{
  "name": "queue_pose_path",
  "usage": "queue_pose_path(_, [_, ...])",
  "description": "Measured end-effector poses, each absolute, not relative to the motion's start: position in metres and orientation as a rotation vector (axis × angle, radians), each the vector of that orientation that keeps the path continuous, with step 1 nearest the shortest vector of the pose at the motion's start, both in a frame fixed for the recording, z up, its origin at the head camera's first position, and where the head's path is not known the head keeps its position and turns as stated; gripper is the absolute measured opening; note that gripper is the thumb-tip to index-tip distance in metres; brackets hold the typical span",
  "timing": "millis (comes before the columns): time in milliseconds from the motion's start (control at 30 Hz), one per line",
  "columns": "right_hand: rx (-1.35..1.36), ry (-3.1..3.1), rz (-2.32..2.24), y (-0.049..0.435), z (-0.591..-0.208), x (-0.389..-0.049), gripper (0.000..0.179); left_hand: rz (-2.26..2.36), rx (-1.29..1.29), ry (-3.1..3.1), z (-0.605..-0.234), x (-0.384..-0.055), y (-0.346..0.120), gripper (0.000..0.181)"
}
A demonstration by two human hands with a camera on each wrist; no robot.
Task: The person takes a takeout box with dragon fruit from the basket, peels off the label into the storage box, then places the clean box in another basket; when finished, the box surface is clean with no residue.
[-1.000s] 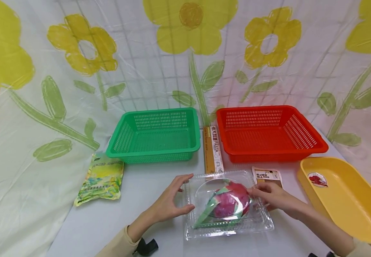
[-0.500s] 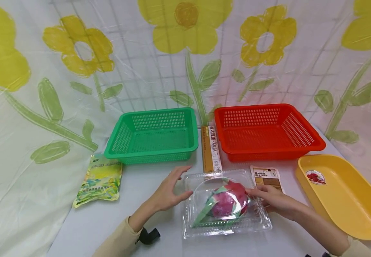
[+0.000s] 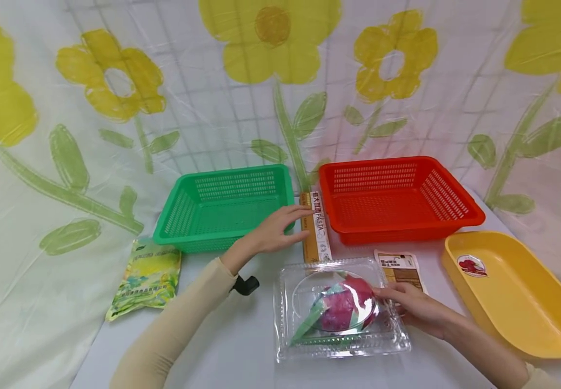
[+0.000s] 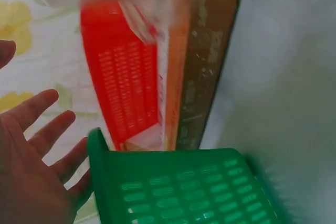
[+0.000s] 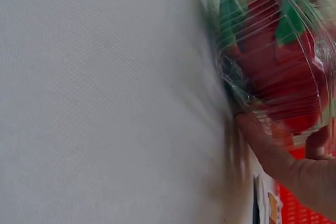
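A clear plastic clamshell box (image 3: 290,281) lies on the table, with a red and green dragon fruit (image 3: 341,310) showing through its lid. At its right edge my right hand (image 3: 421,309) pinches the box between thumb and fingers; the right wrist view shows a finger low by the table. My left hand (image 3: 276,231) reaches over the front right corner of the green basket (image 3: 227,237), its fingertips overlapping the pasta box (image 3: 321,240) in the head view. In the left wrist view its fingers (image 4: 60,127) are spread beside the basket's rim and hold nothing.
A red basket (image 3: 407,229) stands behind at the right, and a yellow tray (image 3: 519,297) sits at the far right. A brown and white packet (image 3: 399,265) lies behind the clamshell. To the left is a yellow-green bag (image 3: 146,275).
My left hand has left the clamshell's left side and moved up and away to the green basket and pasta box. My right hand stays at the clamshell's right edge.
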State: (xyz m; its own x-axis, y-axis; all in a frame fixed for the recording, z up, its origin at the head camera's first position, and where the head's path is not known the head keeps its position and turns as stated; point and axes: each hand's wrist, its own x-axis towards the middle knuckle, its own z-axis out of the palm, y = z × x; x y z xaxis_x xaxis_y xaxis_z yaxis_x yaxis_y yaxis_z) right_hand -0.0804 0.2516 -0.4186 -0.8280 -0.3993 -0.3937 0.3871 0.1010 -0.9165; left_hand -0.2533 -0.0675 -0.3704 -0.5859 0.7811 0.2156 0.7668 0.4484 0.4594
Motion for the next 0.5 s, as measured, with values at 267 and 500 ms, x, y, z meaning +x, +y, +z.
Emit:
queue_pose_path(267, [-0.052,1.723,-1.883,0.253,-0.422,-0.077,0.025,0.622,1.406,2.708,-0.375,-0.27,-0.054,0.058])
queue_pose_path(500, [-0.107,1.717,-1.915,0.253,-0.426,-0.076,0.03,0.551,1.454,2.697,-0.38,-0.278,-0.043,0.061])
